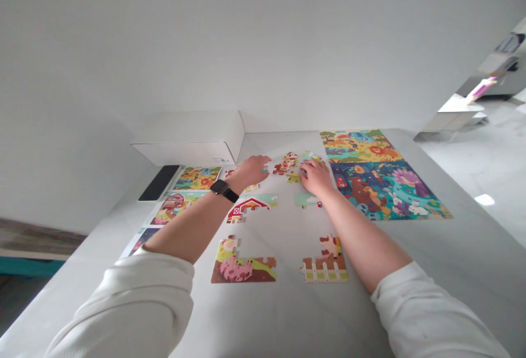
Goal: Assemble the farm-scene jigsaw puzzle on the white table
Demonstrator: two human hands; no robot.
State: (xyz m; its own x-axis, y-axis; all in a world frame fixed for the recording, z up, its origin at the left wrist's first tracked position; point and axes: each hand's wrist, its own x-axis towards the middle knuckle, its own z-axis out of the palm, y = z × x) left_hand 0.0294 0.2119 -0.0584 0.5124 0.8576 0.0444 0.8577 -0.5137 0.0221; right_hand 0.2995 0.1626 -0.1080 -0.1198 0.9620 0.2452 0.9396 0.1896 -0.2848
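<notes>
My left hand (253, 169) is held over loose jigsaw pieces at the back of the table, fingers stretched to the right and apart. A small pale-blue puzzle piece (265, 169) shows just under its fingertips. My right hand (315, 177) has its fingers bent down around a puzzle piece mostly hidden beneath them. Close by lie a green-yellow piece (293, 177), a cluster of red and brown pieces (286, 164) and pale green pieces (311, 156). Nearer me are joined sections: a red barn (246, 207), a sky corner (306, 200), a pig corner (242, 269) and a fence corner (326, 267).
Two finished puzzles, one with a lion (361, 147) and one dark forest scene (382, 191), lie at the right. On the left are picture sheets (175, 207) and a dark phone (159, 183). A white box (187, 139) stands against the wall.
</notes>
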